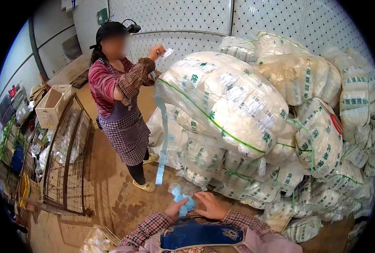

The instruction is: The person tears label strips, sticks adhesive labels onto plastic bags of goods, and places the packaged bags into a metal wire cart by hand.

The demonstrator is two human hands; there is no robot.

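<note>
a storeroom or packing place is indicated by the big pile of clear bags, which are printed in green, bound with green cord and stacked on a stained brown floor. behind the pile, the room is closed off by patterned wall panels. left of the pile, a checked apron is worn by a co-worker; farther left, a wire cage and a pale crate are set near heaped odds and ends.
</note>
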